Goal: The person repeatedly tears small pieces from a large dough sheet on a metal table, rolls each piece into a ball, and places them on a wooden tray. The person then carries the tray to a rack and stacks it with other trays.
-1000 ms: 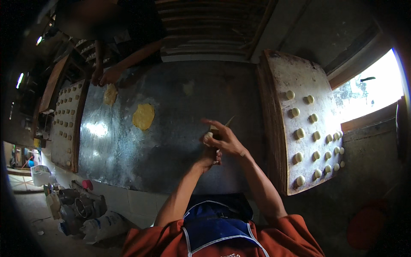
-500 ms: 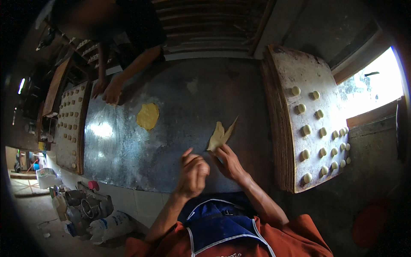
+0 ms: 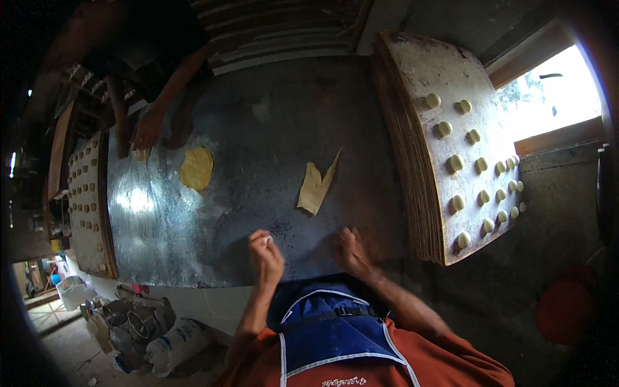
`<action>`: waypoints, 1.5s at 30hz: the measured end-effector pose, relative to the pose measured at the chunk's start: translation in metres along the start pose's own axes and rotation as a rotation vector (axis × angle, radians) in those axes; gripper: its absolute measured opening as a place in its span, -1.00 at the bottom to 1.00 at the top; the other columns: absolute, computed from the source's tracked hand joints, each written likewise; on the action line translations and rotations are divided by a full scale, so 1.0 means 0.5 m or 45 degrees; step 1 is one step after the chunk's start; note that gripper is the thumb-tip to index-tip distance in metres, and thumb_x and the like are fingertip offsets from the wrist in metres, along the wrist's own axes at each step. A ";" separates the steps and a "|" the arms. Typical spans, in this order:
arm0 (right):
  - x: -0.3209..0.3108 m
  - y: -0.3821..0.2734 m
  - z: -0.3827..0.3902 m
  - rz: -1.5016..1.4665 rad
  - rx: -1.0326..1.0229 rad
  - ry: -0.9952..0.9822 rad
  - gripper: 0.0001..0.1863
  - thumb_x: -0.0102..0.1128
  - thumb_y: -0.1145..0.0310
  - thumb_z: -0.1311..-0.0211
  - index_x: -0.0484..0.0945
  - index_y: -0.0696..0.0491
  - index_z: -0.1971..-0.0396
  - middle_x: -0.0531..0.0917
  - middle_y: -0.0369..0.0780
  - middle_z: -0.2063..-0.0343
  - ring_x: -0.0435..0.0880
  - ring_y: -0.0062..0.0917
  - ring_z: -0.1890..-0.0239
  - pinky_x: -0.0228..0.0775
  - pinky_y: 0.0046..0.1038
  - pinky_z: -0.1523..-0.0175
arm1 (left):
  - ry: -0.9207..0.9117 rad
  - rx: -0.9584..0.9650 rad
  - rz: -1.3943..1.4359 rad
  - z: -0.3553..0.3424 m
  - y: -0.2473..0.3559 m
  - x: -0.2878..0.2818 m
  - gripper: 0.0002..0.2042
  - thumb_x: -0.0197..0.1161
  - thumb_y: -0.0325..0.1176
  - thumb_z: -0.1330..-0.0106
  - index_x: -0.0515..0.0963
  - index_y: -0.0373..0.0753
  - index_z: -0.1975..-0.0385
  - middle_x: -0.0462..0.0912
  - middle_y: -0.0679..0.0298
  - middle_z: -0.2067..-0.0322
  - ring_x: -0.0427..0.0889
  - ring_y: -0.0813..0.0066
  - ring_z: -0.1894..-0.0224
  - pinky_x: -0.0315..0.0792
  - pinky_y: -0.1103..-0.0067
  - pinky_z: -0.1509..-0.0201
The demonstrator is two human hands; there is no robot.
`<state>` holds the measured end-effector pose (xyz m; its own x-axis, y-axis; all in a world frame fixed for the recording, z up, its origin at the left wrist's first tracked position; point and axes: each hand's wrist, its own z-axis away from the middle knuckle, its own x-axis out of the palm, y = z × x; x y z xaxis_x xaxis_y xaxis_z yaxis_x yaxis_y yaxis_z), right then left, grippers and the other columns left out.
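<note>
My left hand is closed above the near edge of the dark metal worktable. A small pale bit of dough shows at its fingertips. To the right, my right hand is curled over the table, slightly blurred, and its fingers hide whatever might be inside. Beyond both hands lies a flat, forked sheet of pale dough, touched by neither. Farther left is a rounded yellow dough sheet.
On the right, stacked boards carry several small dough rounds. Another board with dough pieces stands at the left edge. A co-worker's hands work at the far left corner. Containers and bags sit on the floor at lower left.
My right hand has let go of the forked dough sheet, which now lies on the table, and has drawn back toward me. My left hand has moved left, away from it. The view has shifted.
</note>
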<state>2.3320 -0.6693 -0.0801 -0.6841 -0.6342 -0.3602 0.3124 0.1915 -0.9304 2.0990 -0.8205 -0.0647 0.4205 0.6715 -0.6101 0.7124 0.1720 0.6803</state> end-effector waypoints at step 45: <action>-0.123 -0.084 -0.118 0.533 0.178 0.025 -0.38 0.38 0.55 -0.19 0.27 0.39 -0.18 0.58 0.14 0.14 0.63 0.00 0.14 0.52 -0.08 0.08 | -0.180 -0.078 -0.222 -0.040 -0.111 -0.121 -0.65 0.32 -0.61 -0.28 0.26 -0.30 0.11 0.45 0.00 0.16 0.54 0.02 0.12 0.46 0.25 0.01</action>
<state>2.3220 -0.5938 -0.0228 -0.4914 -0.5091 -0.7067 0.6504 0.3251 -0.6865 2.0230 -0.8564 -0.0575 0.3718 0.5209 -0.7684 0.7476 0.3227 0.5805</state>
